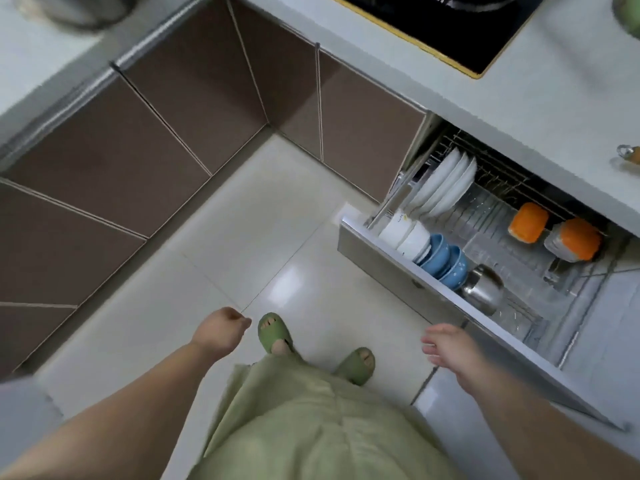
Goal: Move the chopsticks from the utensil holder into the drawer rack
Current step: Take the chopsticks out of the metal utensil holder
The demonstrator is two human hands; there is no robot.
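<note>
The drawer rack (433,287) stands pulled out under the counter at the right. It holds white plates (446,185), white bowls (403,233), blue bowls (446,263), a steel pot (483,289) and two orange-lidded containers (528,221). My right hand (448,348) hovers just in front of the drawer's front panel, fingers spread, holding nothing. My left hand (221,329) hangs over the floor with its fingers curled in, and nothing shows in it. No chopsticks or utensil holder appear in view.
Brown cabinet doors (156,133) line the corner at left and back. A black hob (450,26) sits in the white counter (554,98). My feet in green slippers (277,336) stand on the pale tiled floor (259,237).
</note>
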